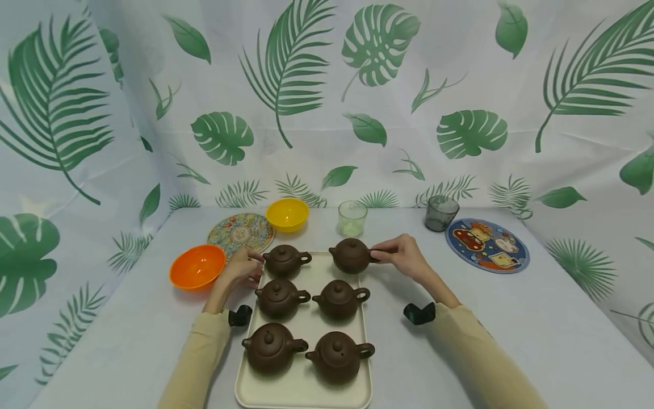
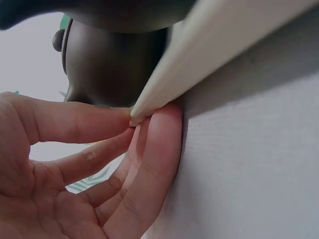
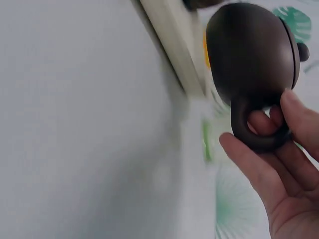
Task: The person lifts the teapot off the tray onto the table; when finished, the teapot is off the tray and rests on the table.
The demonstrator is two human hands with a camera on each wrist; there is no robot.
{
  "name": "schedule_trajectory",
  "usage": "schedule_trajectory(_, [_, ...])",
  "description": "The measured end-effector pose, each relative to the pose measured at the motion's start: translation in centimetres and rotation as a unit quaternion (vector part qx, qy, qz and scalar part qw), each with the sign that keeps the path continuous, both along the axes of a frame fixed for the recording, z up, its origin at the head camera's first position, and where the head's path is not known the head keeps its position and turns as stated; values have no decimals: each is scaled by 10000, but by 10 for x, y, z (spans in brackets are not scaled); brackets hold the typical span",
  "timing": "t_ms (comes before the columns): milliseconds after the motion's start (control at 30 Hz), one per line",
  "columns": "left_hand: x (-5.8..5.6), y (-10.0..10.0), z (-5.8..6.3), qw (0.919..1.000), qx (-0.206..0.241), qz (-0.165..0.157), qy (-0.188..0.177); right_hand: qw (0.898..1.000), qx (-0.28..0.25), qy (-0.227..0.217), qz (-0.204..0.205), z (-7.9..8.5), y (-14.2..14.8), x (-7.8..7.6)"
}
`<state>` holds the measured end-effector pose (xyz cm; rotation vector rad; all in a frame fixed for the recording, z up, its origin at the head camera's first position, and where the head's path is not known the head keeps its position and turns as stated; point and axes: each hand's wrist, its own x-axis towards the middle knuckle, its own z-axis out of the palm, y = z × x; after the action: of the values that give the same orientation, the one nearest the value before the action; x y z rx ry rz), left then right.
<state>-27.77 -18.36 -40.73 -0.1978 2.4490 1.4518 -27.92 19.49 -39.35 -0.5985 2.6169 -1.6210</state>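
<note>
My right hand point(image 1: 406, 258) grips a dark brown teapot point(image 1: 351, 255) by its loop handle, over the far right corner of a cream tray point(image 1: 301, 393). In the right wrist view, fingers of that hand pass through the handle and the thumb point(image 3: 299, 117) presses on top of it; the lid is on. My left hand point(image 1: 239, 270) pinches the tray's left rim near the far end, thumb above and fingers beneath, as the left wrist view shows. Beside it sits another teapot point(image 1: 284, 260). Several more brown teapots point(image 1: 337, 357) stand in two columns on the tray, handles to the right.
An orange bowl point(image 1: 197, 267) stands just left of my left hand. Behind the tray are a patterned round mat point(image 1: 240, 232), a yellow bowl point(image 1: 288, 215) and a clear glass point(image 1: 352, 218). A grey glass point(image 1: 441, 213) and a blue round mat point(image 1: 487, 246) lie at the far right.
</note>
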Motion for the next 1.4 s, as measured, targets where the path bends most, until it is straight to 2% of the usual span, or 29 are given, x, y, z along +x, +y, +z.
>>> schedule_trajectory(200, [0, 1, -1, 9999, 3, 101, 17, 9997, 221, -40, -66, 10, 65, -1])
schedule_trajectory(367, [-1, 1, -1, 9999, -65, 132, 10, 9988, 392, -165, -256, 10, 118, 2])
schedule_trajectory(667, [0, -1, -2, 9999, -13, 118, -2, 9908, 1164, -395, -563, 7, 179, 6])
schedule_trajectory(933, [0, 0, -3, 9999, -34, 115, 23, 9911, 1045, -535, -628, -3, 201, 10])
schedule_trajectory(1400, [1, 1, -3, 9998, -59, 172, -59, 9821, 1422, -548, -1107, -5, 195, 12])
